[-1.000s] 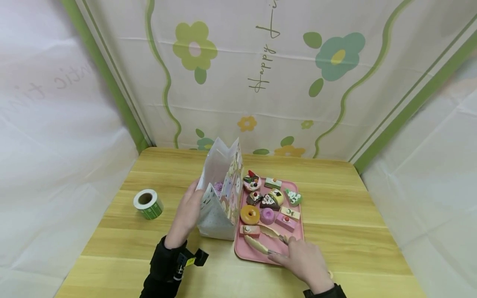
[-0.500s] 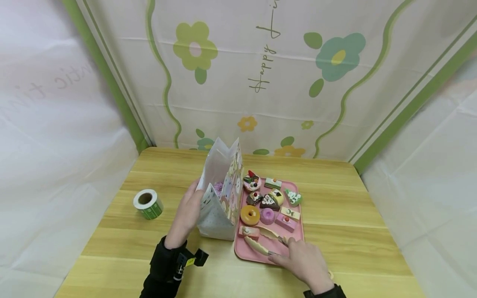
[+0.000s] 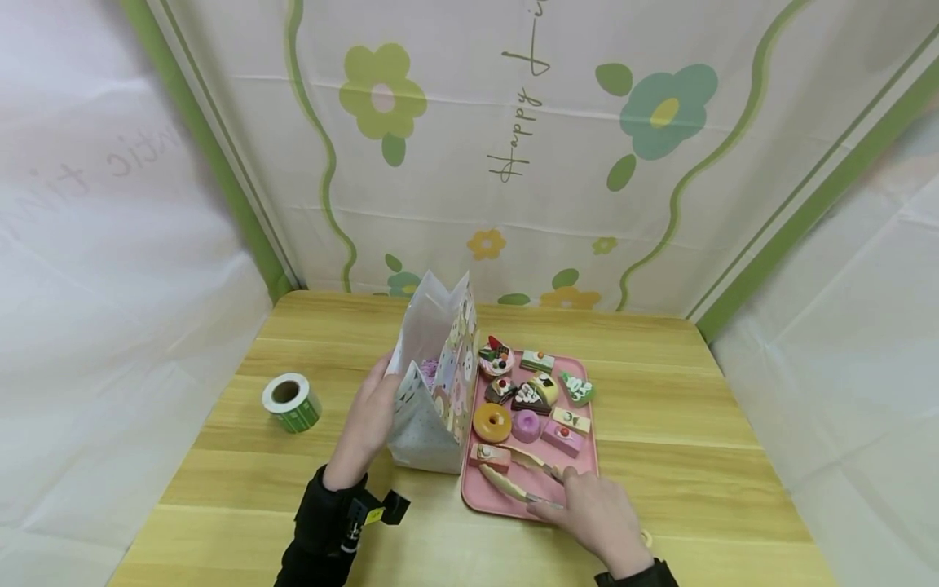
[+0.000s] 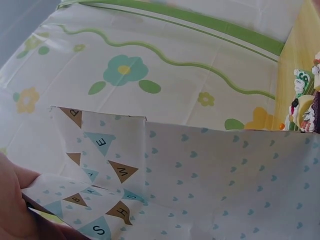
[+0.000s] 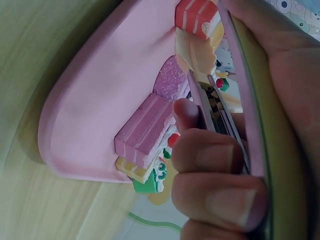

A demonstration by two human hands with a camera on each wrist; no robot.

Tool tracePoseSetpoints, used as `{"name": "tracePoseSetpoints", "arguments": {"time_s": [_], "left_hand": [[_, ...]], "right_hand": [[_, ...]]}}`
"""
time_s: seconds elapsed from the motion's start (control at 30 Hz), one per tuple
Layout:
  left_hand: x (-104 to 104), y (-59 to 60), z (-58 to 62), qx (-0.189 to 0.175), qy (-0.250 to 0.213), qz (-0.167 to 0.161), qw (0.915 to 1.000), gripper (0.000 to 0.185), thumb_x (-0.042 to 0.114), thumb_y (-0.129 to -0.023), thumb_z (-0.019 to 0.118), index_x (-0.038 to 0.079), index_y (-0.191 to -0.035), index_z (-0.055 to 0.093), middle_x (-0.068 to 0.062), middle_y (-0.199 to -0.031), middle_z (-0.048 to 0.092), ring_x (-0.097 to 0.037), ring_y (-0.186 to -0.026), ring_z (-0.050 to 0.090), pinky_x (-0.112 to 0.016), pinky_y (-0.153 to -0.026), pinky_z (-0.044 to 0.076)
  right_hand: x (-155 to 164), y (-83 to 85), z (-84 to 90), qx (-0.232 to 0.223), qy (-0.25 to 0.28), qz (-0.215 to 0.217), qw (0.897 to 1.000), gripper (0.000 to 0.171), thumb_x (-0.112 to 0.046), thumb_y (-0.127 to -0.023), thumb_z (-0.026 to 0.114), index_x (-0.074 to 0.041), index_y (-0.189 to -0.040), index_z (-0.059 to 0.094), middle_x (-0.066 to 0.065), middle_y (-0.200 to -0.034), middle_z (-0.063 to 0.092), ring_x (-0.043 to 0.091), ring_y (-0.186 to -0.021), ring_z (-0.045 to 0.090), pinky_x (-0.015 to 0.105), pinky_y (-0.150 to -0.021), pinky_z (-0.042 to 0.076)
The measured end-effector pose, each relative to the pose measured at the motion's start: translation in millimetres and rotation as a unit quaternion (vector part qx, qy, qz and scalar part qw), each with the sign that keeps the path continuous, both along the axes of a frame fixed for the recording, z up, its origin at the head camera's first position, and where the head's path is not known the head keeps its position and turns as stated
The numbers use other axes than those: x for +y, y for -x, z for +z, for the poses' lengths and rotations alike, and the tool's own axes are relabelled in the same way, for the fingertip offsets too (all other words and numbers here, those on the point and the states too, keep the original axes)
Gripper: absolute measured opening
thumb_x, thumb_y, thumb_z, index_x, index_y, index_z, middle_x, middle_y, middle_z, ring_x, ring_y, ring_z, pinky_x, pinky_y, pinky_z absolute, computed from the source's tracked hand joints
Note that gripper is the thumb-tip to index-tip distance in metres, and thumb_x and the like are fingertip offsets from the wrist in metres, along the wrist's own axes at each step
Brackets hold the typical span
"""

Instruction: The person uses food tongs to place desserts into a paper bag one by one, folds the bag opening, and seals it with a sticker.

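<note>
Over the last sec almost nothing moved. Our left hand [image 3: 369,424] was still pressed flat, fingers straight, against the paper bag [image 3: 433,383], which stood open just left of the pink tray [image 3: 583,466]. Our right hand [image 3: 597,515] had curled tighter round the tongs [image 3: 522,471] at the tray's near edge; tips lay apart by the small cake [image 3: 490,456]. We judged the pick-up not yet begun.

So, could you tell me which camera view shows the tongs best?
The head view: the tongs lie whole over the pink tray, gripped by the right hand. The right wrist view shows only their arms, close and partly hidden by fingers. The left wrist view shows none.
</note>
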State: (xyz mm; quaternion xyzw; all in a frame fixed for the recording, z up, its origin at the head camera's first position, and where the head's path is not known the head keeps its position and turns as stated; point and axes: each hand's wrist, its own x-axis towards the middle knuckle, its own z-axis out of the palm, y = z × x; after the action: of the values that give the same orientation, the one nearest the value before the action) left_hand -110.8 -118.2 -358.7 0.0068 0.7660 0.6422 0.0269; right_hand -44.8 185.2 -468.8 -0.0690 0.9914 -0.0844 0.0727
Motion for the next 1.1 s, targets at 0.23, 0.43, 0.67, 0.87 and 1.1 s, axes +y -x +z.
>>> {"name": "tracePoseSetpoints", "arguments": {"time_s": [0.23, 0.43, 0.67, 0.87, 1.1], "left_hand": [[0, -0.6, 0.7, -0.006, 0.001, 0.001, 1.0000, 0.045, 0.030, -0.097, 0.032, 0.013, -0.138, 0.032, -0.007, -0.133, 0.037, -0.024, -0.119, 0.035, -0.050, -0.096, 0.027], [1, -1.9, 5.7, -0.009, -0.004, -0.003, 0.9999, 0.044, 0.026, -0.097, 0.031, 0.011, -0.138, 0.031, -0.008, -0.135, 0.035, -0.025, -0.121, 0.033, -0.051, -0.096, 0.025], [2, -2.0, 4.7, -0.006, 0.000, -0.006, 1.0000, 0.043, 0.024, -0.097, 0.031, 0.010, -0.138, 0.030, -0.009, -0.136, 0.034, -0.026, -0.121, 0.032, -0.051, -0.096, 0.025], [1, -0.1, -2.2, 0.001, 0.005, -0.003, 1.0000, 0.044, 0.028, -0.097, 0.031, 0.012, -0.138, 0.030, -0.008, -0.136, 0.034, -0.025, -0.121, 0.032, -0.050, -0.097, 0.025], [0, 0.5, -1.2, -0.002, 0.010, -0.002, 0.9999, 0.044, 0.028, -0.097, 0.031, 0.012, -0.138, 0.031, -0.007, -0.136, 0.034, -0.026, -0.122, 0.032, -0.051, -0.096, 0.025]], "right_hand": [[1, -2.0, 1.5, 0.009, -0.003, 0.010, 1.000, 0.061, -0.076, -0.065, 0.049, -0.015, -0.071, 0.053, -0.004, -0.055, 0.040, 0.013, -0.046, 0.037, 0.032, -0.042, 0.032], [4, -2.9, 0.5, 0.005, 0.001, 0.002, 1.000, 0.060, -0.075, -0.067, 0.048, -0.016, -0.071, 0.054, -0.004, -0.056, 0.040, 0.013, -0.046, 0.037, 0.031, -0.041, 0.031], [7, -3.4, 0.0, 0.003, -0.005, -0.002, 1.000, 0.059, -0.076, -0.066, 0.046, -0.018, -0.067, 0.049, -0.004, -0.055, 0.039, 0.014, -0.046, 0.036, 0.032, -0.042, 0.030], [7, -2.8, -0.3, 0.007, -0.001, -0.002, 1.000, 0.057, -0.076, -0.068, 0.046, -0.019, -0.065, 0.047, -0.005, -0.054, 0.038, 0.014, -0.046, 0.035, 0.031, -0.042, 0.029], [8, -3.5, 1.5, 0.011, 0.002, -0.003, 1.000, 0.058, -0.077, -0.068, 0.043, -0.019, -0.065, 0.048, -0.005, -0.051, 0.037, 0.013, -0.044, 0.035, 0.030, -0.040, 0.028]]}}
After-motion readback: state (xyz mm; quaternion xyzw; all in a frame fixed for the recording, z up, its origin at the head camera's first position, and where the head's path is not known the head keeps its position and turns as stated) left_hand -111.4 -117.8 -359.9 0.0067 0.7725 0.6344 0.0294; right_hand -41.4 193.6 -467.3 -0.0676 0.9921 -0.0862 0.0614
